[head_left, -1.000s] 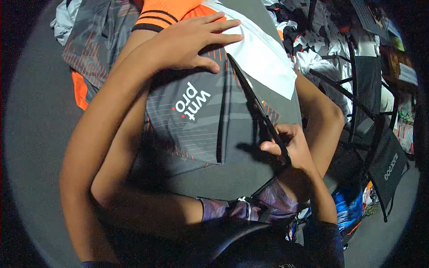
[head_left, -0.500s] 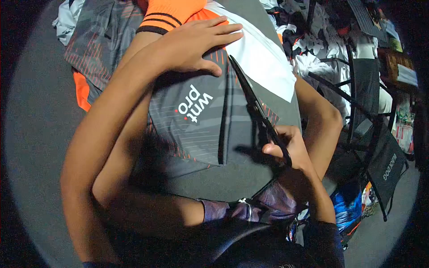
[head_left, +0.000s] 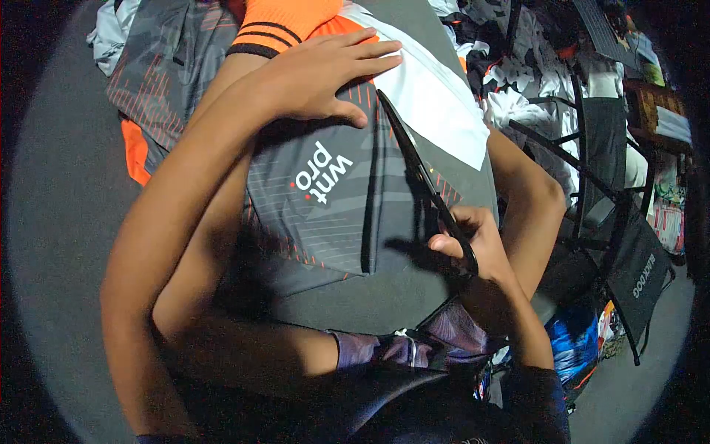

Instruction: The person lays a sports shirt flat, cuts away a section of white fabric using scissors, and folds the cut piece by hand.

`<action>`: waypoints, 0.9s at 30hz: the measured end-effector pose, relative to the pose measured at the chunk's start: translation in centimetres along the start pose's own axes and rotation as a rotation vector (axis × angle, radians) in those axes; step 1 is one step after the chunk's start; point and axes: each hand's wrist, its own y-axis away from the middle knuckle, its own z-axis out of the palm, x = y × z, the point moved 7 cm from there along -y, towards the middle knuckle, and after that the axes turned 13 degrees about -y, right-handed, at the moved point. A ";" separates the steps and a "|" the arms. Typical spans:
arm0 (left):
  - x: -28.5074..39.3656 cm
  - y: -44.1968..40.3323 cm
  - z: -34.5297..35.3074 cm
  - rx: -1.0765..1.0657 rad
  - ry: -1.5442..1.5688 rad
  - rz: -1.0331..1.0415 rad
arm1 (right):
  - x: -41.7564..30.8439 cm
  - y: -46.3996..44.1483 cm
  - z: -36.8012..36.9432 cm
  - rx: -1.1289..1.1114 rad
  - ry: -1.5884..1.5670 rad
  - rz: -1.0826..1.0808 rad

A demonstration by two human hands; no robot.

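Note:
My left hand (head_left: 325, 74) lies flat with its fingers spread across the top of a dark grey printed garment (head_left: 318, 222) and the edge of a white cloth (head_left: 436, 100). In my right hand (head_left: 477, 240) is a pair of black scissors (head_left: 421, 170), with fingers and thumb at the handles. The blades point up and left along the grey garment's right part, their tip near the white cloth's left edge and just right of my left thumb. Whether fabric lies between the blades is too small to tell.
My bent legs frame the garment, with an orange sock (head_left: 285, 22) at the top. Another grey patterned garment (head_left: 159, 81) lies at upper left. On the right stand a folding chair (head_left: 636, 274) and heaped white and dark cloth (head_left: 525, 96). A blue item (head_left: 573, 348) is at lower right.
The scissors and my right hand have shifted very slightly. My left hand stays flat on the cloth, and the view has moved a little since the earliest frame.

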 end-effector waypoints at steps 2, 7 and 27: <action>-0.1 0.0 0.1 0.006 -0.003 0.002 | 0.2 0.0 0.0 -0.004 -0.015 0.016; 0.0 0.0 -0.2 -0.010 -0.007 -0.013 | -0.4 0.4 0.2 0.016 -0.034 0.004; 0.0 0.2 -0.1 0.033 0.011 -0.033 | -0.5 0.0 1.0 0.017 -0.048 0.028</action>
